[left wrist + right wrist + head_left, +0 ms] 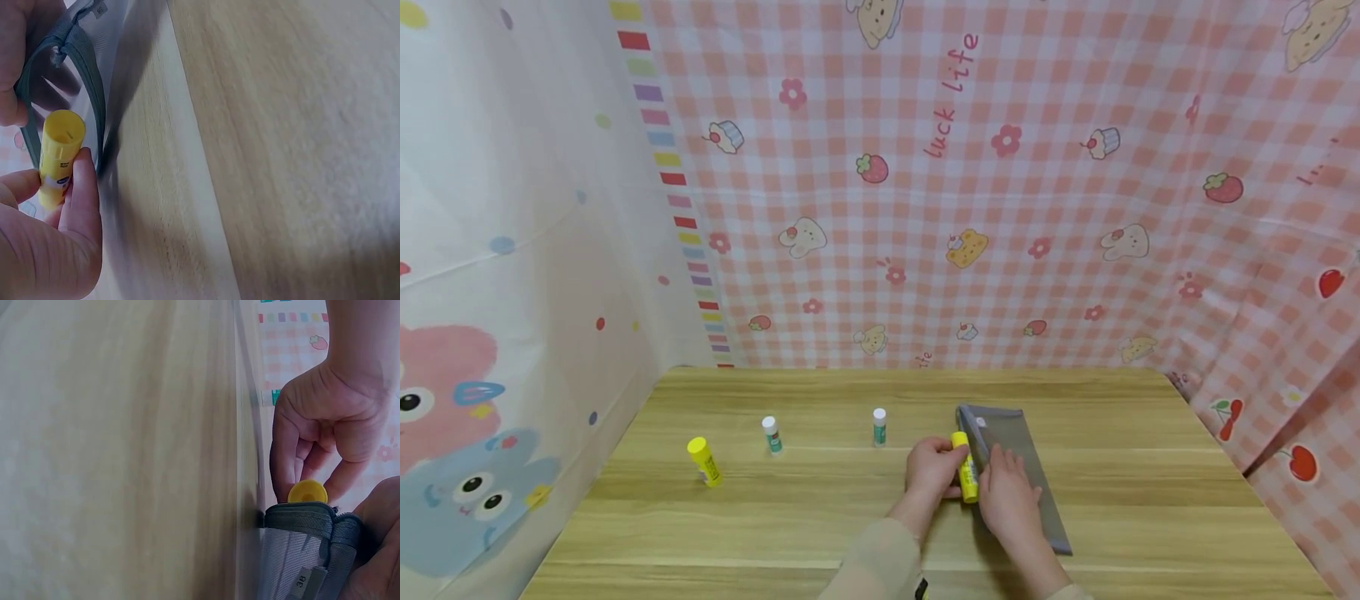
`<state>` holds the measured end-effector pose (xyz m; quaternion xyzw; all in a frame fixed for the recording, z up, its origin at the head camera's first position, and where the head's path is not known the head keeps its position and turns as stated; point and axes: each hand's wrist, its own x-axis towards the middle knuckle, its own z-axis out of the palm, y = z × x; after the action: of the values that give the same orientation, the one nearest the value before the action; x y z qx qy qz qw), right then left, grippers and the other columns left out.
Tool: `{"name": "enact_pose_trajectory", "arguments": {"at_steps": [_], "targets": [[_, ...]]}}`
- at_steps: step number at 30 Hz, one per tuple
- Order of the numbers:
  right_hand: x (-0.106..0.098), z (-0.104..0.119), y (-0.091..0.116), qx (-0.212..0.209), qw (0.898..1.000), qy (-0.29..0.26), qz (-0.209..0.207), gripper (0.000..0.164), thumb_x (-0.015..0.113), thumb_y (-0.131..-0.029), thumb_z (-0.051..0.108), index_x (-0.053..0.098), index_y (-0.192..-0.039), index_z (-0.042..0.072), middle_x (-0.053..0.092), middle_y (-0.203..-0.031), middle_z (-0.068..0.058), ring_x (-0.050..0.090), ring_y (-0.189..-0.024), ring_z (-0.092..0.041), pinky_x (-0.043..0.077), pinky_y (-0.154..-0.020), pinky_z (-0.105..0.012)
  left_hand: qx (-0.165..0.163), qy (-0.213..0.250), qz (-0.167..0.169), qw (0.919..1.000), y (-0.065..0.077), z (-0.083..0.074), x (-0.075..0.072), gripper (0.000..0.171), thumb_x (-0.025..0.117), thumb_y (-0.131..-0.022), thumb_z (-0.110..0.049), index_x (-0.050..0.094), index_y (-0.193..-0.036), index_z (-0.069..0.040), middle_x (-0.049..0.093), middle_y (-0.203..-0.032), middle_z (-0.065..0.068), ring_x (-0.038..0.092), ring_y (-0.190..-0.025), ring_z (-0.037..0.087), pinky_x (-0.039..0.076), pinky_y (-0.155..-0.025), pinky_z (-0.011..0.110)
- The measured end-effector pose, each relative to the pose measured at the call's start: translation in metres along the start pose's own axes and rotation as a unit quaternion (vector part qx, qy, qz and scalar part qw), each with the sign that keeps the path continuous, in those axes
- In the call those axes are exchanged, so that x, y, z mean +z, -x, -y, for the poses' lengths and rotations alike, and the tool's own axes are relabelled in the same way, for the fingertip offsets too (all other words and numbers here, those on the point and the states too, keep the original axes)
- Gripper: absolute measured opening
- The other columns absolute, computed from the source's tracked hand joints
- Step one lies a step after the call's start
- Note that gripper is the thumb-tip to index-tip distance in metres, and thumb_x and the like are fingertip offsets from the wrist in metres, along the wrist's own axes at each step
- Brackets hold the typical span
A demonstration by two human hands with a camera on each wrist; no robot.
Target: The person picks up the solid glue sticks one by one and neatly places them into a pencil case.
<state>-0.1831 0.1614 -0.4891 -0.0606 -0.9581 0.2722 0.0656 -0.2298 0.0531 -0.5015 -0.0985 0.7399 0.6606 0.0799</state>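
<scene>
My left hand pinches a yellow glue stick between thumb and fingers. The glue stick is tilted at the parted mouth of a grey mesh zip pouch, whose dark zip edges stand apart in the left wrist view. With my right hand I hold the pouch by its side near the opening. In the right wrist view, the zip rim hides most of the glue stick, leaving one yellow end showing. A small label marked 38 is on the pouch.
Two small white-capped green glue sticks stand on the wooden table, one in the middle and one farther left. Another yellow glue stick stands at the left. A patterned curtain hangs behind the table.
</scene>
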Motion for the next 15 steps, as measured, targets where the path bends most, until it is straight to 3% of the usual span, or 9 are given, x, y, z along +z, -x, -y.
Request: {"name": "enact_pose_trajectory", "arguments": {"at_steps": [9, 15], "targets": [[-0.0012, 0.0024, -0.002, 0.016, 1.0, 0.004, 0.022, 0.045, 0.038, -0.102, 0.011, 0.042, -0.139, -0.014, 0.04, -0.141, -0.038, 0.034, -0.133, -0.055, 0.023, -0.094, -0.083, 0.01, 0.005, 0.004, 0.9999, 0.0006, 0.0006, 0.0044, 0.021, 0.076, -0.087, -0.017, 0.068, -0.098, -0.001, 0.061, -0.078, 0.003, 0.061, -0.058, 0.013, 0.058, -0.047, 0.031], [-0.0025, 0.0034, 0.0001, 0.004, 1.0, -0.004, 0.008, 0.044, 0.04, -0.101, 0.009, 0.043, -0.138, -0.015, 0.041, -0.14, -0.039, 0.035, -0.131, -0.056, 0.025, -0.093, -0.084, 0.013, 0.069, 0.029, 0.9971, 0.0041, -0.0001, 0.0071, 0.016, 0.072, -0.088, -0.008, 0.067, -0.1, 0.002, 0.067, -0.077, 0.007, 0.064, -0.058, 0.013, 0.06, -0.051, 0.036]]}}
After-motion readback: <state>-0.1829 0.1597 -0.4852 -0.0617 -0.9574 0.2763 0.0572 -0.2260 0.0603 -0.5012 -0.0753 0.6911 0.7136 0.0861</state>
